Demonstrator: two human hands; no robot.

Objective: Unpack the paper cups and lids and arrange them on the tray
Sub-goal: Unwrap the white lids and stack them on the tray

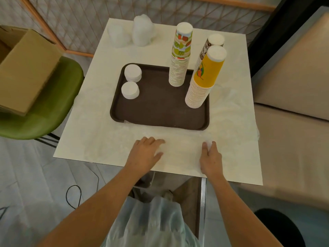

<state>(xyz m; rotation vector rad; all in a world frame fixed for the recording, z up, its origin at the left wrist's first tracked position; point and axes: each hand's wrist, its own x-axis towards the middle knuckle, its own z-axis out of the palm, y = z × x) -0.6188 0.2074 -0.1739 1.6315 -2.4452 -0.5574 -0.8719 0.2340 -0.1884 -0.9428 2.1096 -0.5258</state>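
Mostly hidden behind the yellow stack (206, 72): the dark-patterned stack (204, 49) and the tray's (160, 113) far right corner. Too blurred to tell contents: two wrapped bundles (142, 32) at the surface's (89, 139) far edge. Something pale at the right hand (211, 157), unclear whether gripped. Cut off at the left edge: box (23, 68) and chair (44, 113).

Matt brown plastic tray (160, 113), printed paper cups (179, 56), matt white tabletop (92, 139), plain cardboard box (26, 68).
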